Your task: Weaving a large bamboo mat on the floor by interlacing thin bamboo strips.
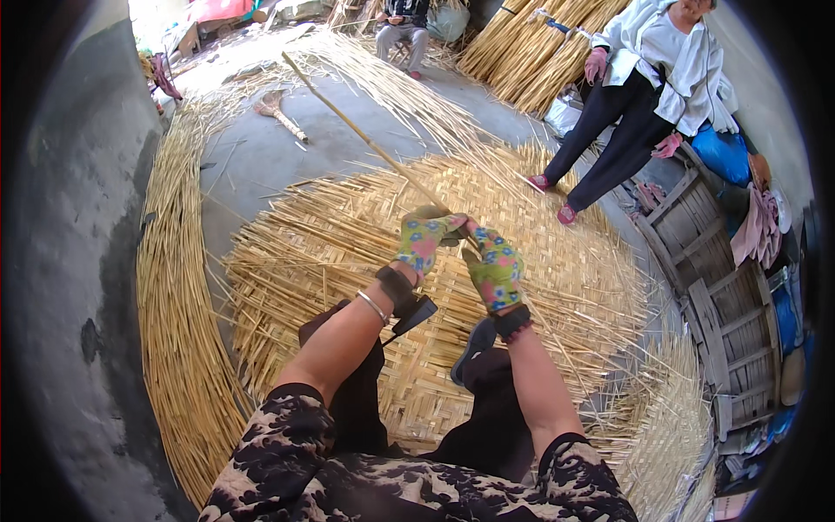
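Left hand, floral-gloved: fingers closed on the near part of one long reed. Right hand, likewise gloved: just beside the left, fingers pinching the reed close to its near end.
Reed: one, tan, above the mat, slanting away to the upper left.
Mat: woven, straw-coloured, on the floor below the hands, loose reeds over its left part.
Broom: one, on the floor beyond the mat.
Standing person: white top, at the mat's far right edge.
Bundles: tied stalks, leaning at the back.
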Demonstrator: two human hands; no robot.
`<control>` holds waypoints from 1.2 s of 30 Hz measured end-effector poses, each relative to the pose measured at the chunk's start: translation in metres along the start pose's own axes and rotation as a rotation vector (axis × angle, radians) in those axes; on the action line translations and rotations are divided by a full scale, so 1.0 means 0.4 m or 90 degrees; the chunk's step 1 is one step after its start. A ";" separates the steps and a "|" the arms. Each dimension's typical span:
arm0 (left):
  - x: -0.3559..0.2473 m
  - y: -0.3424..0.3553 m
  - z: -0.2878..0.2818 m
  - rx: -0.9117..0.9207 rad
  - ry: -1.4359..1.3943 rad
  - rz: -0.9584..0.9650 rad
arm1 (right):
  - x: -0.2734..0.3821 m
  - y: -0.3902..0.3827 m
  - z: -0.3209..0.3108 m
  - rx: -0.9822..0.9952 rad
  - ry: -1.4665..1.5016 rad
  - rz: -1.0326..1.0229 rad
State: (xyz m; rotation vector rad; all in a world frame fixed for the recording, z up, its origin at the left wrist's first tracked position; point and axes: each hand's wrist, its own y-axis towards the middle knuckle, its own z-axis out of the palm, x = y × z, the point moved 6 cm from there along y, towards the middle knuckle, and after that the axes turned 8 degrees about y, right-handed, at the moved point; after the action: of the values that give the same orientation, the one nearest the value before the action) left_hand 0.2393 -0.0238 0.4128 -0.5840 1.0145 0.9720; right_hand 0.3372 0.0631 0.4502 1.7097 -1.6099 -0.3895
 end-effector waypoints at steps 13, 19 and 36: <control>-0.025 -0.001 0.009 0.014 0.196 0.079 | -0.122 -0.043 0.067 0.103 0.662 0.535; -0.051 -0.007 0.022 -0.048 0.316 0.190 | -0.126 -0.049 0.065 0.104 0.773 0.538; -0.011 -0.006 0.036 0.010 0.155 0.060 | -0.038 -0.018 -0.002 -0.061 -0.024 0.061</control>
State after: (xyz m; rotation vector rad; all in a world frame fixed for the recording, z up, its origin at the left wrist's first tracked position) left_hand 0.2469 -0.0151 0.4231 -0.6573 1.2738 0.9906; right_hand 0.3407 0.0775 0.4418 1.5558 -1.6651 -0.4467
